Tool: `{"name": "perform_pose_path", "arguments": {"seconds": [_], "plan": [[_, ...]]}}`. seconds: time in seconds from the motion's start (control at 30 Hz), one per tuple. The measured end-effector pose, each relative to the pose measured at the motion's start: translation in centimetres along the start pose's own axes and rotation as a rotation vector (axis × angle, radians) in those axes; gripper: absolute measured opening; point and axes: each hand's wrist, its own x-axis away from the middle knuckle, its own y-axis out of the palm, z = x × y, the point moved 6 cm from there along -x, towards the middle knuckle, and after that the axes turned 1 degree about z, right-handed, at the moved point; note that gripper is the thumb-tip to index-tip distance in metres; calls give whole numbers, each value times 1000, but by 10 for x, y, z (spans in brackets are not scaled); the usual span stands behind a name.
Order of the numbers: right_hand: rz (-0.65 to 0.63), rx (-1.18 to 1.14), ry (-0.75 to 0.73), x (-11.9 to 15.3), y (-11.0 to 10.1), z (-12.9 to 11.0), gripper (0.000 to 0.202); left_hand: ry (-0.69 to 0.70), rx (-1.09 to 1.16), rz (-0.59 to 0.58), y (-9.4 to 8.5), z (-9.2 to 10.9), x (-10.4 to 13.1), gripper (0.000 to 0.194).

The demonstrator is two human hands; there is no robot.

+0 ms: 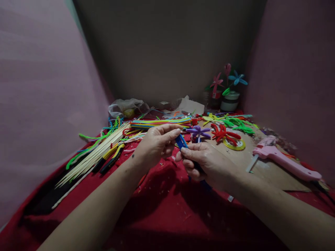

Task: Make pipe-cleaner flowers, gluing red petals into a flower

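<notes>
Blue pipe cleaners stretch between my two hands over the red cloth. My left hand pinches their upper end between thumb and fingertips. Lower down, the fingers of my right hand are wrapped round them, and blue ends hang below that hand. Most of their length is hidden by my fingers, so I cannot tell how many there are. Just beyond my right hand is a purple pipe-cleaner flower. A red pipe-cleaner flower lies to its right, beside a yellow-rimmed spool.
Thin wooden sticks and yellow-black pliers lie at left. Behind my hands is a bundle of coloured pipe cleaners. A pink glue gun rests on a brown board at right. A flower pot stands at the back.
</notes>
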Motion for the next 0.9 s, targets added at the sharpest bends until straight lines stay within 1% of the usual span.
{"name": "perform_pose_path", "arguments": {"seconds": [0.07, 0.1, 0.13, 0.2, 0.27, 0.33, 0.43, 0.53, 0.67, 0.8, 0.9], "plan": [[-19, -17, 6, 1, 0, 0, 18, -39, 7, -69, 3, -3, 0, 22], [-22, -23, 2, 1, 0, 0, 19, -50, 3, -79, 3, -4, 0, 25], [-22, -28, -7, 1, 0, -1, 19, -52, 5, -69, 2, -5, -1, 27], [-6, -51, -39, 0, -1, -2, 19, -35, 33, -2, -2, -5, -2, 27], [32, -93, -81, -2, -4, -4, 17, -31, 44, 74, -6, -6, -3, 26], [71, -126, -95, -4, -8, -3, 14, -42, 18, 115, -8, -7, -3, 26], [96, -132, -44, -8, -13, 0, 10, -41, -45, 135, -8, -4, -1, 26], [66, -116, -4, -9, -13, 3, 9, -2, -128, 149, -6, 2, 2, 26], [-3, -100, 7, -9, -9, 3, 11, 55, -257, 149, -5, 8, 3, 26], [-4, -156, 10, -6, -8, 1, 15, 44, -215, 124, -9, 9, 0, 25], [10, -135, 0, -6, -9, 0, 14, 12, -161, 93, -8, 6, -1, 25]]}}
